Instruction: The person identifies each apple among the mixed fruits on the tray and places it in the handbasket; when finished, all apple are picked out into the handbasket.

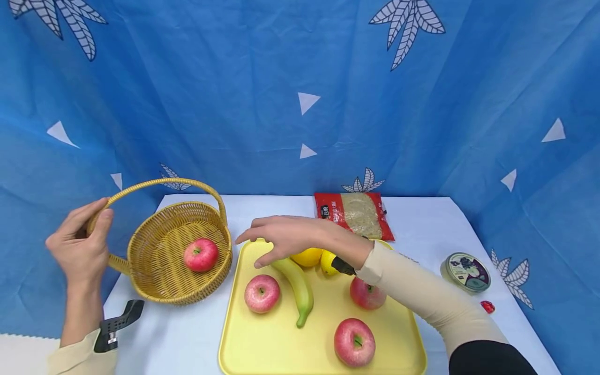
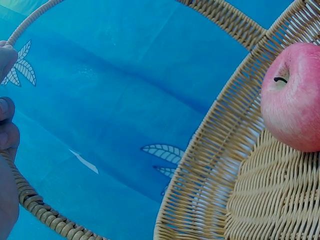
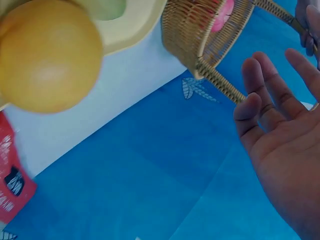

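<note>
My left hand (image 1: 82, 250) grips the arched handle (image 1: 159, 182) of a wicker basket (image 1: 161, 265) on the left. One red apple (image 1: 201, 254) lies inside, also visible in the left wrist view as a pink apple (image 2: 295, 97). The basket looks tilted; whether it touches the table I cannot tell. My right hand (image 1: 286, 237), fingers spread and holding nothing, is over the far left part of a yellow tray (image 1: 281, 354), right of the basket. A banana (image 1: 302, 291) lies below it, partly covered. Beside the banana is an apple (image 1: 262, 294).
The tray also holds two more apples, one nearer (image 1: 354, 342) and one partly behind my forearm (image 1: 365, 296), an orange fruit (image 1: 307, 257) and a lemon (image 1: 328, 264). Behind it lies a red food packet (image 1: 361, 213). At right are a round tin (image 1: 467, 272) and a small red item (image 1: 487, 307).
</note>
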Tool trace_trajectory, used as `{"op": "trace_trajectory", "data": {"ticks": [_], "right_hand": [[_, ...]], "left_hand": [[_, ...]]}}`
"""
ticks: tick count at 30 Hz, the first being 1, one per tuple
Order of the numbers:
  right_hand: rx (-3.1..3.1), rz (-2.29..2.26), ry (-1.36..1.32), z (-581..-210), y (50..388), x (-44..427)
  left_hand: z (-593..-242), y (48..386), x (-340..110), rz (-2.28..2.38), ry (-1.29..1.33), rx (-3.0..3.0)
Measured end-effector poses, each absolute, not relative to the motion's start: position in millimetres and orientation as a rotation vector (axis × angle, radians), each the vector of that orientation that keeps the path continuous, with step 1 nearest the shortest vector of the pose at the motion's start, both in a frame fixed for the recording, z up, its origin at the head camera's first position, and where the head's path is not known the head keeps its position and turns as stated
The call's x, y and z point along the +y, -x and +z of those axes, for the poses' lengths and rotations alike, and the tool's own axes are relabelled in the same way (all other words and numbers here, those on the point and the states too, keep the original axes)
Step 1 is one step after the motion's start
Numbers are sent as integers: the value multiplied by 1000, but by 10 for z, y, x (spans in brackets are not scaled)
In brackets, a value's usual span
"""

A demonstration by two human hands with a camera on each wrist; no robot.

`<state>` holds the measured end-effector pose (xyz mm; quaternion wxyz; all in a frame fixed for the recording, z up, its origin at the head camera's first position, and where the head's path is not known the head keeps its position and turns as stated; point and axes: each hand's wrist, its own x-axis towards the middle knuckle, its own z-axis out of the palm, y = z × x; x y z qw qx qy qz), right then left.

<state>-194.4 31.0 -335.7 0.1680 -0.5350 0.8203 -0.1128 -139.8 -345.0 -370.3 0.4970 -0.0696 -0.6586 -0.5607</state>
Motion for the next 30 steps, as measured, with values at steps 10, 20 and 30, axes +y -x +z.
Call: {"op": "trace_trajectory", "data": {"ticks": [10,20,30], "right_hand": [[2359,-347,1479,-3448,1817,735],[2378,-422,1409,-3530,1630,1158],[2387,-546,1190,-3600,1531,1568]], "left_hand": [[-3708,1396,-3464,-1344,179,-1596],[-3779,1448,-3518,-1337,174,-1599],[-3797,1444,-3546,-1319,168,-1618]]}}
